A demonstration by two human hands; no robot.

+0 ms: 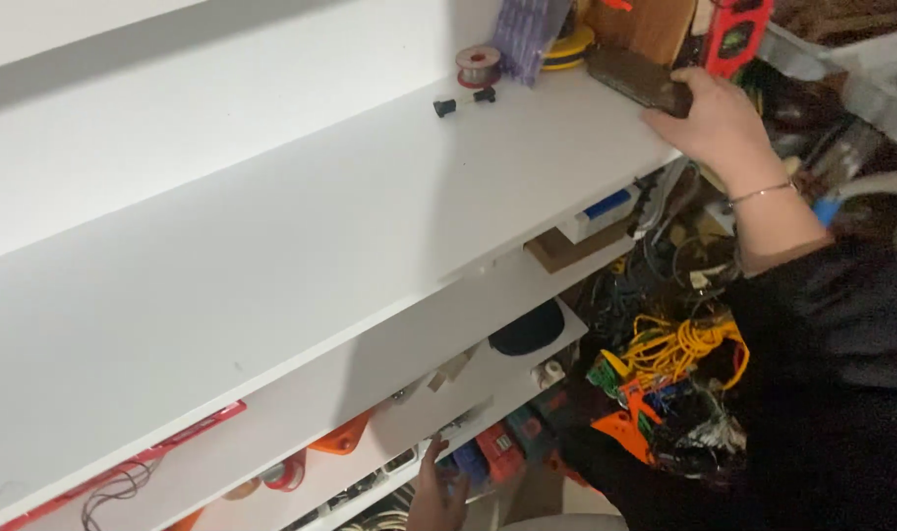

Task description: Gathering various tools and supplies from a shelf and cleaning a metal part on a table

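A dark flat block [640, 81] is being set or slid on the top white shelf [389, 206], near the shelf's right end. The right hand [719, 123] is laid over the block's near end, fingers curled down on it and the palm resting at the shelf edge; a thin bracelet [761, 192] is seen at the wrist. The step in hand is judged to be the placing or shifting of the block along the shelf, with the grip not yet released.

The left hand [438, 497] is held low, at the front of a lower shelf [409, 462], beside blue and red tools [492, 452]; whether anything is gripped there cannot be told, since only the back of the hand is shown.

Room is tight behind the block: a wooden board [650, 25], a red tool [733, 34], a yellow reel [569, 47] and a clear purple packet [527, 34] are crowded at the back right corner. A small spool [479, 65] and a black-ended pin [463, 101] lie apart, toward the middle. To the left, a long bare stretch of shelf is left open, so any sliding is best directed that way. The front edge lies just under the palm, and a tangle of yellow cord [679, 349] and cables lies below it, so care would be called for against tipping the block off that edge.
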